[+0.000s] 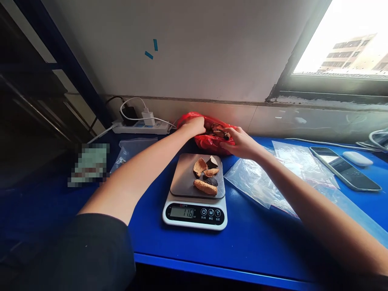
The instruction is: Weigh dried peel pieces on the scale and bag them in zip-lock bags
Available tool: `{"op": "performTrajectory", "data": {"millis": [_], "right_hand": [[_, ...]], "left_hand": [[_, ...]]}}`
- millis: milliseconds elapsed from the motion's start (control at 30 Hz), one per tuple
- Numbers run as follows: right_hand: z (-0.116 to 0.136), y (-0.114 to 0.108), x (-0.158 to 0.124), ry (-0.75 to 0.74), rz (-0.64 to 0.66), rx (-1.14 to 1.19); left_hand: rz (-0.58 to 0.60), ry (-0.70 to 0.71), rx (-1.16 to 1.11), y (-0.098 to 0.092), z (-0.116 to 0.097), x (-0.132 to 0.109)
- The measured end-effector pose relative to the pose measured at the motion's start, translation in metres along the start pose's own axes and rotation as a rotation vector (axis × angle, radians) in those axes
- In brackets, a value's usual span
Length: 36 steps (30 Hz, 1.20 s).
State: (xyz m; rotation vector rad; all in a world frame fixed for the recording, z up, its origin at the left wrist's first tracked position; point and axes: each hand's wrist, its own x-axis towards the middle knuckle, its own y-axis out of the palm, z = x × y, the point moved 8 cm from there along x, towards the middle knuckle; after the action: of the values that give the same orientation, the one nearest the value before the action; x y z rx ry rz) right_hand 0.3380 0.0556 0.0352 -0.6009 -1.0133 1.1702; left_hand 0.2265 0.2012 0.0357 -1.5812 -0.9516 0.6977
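At the back of the desk, a red plastic bag (209, 142) lies open with brown dried pieces (217, 131) inside. My left hand (195, 124) reaches into the bag's left side, its fingers hidden. On the right side, my right hand (239, 142) has thumb and fingers around a small dark-ended dried piece (227, 136) at the bag's mouth. In front stands a white kitchen scale (195, 222) with a metal plate (183, 178). Several dried pieces, tan and black, such as a long tan one (205, 187), rest on the plate. The display (182, 212) reads 11.6.
Clear plastic bags (254, 178) are spread to the right, near a phone (345, 167) and a white mouse-like object (357, 158). Another clear bag (133, 147) lies left, below a power strip (157, 127) with chargers. A blurred-out item (91, 163) is far left. The wall rises behind.
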Motion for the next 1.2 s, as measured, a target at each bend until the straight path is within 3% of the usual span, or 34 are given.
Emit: {"op": "performTrajectory", "data": {"millis": [200, 367, 467, 600, 700, 833, 1000, 1100, 1200], "right_hand": [[-0.001, 0.003, 0.001, -0.034, -0.007, -0.028], [0.005, -0.002, 0.000, -0.054, -0.011, -0.008], [0.010, -0.002, 0.000, -0.135, 0.017, 0.018], [0.000, -0.001, 0.001, -0.077, 0.031, -0.027], [0.002, -0.013, -0.005, -0.047, -0.040, -0.077], [0.038, -0.030, -0.033, -0.165, -0.106, -0.089], [0.088, -0.025, -0.093, -0.379, -0.080, -0.056], [0.096, -0.027, -0.114, -0.425, -0.124, -0.047], [0.085, -0.030, -0.114, -0.361, -0.150, 0.023]], "left_hand": [[-0.110, 0.057, -0.319, -0.014, 0.001, -0.028], [-0.059, 0.217, -0.625, -0.027, -0.008, -0.076], [-0.020, 0.245, -0.871, -0.031, -0.001, -0.104], [0.064, 0.216, -0.930, -0.022, 0.007, -0.127], [0.055, 0.254, -0.934, -0.026, 0.010, -0.142], [0.027, 0.199, -0.918, -0.035, 0.031, -0.169], [-0.035, 0.020, -1.154, -0.031, 0.070, -0.196], [-0.027, -0.022, -1.243, -0.020, 0.081, -0.202], [-0.004, 0.056, -1.208, -0.016, 0.079, -0.203]]}}
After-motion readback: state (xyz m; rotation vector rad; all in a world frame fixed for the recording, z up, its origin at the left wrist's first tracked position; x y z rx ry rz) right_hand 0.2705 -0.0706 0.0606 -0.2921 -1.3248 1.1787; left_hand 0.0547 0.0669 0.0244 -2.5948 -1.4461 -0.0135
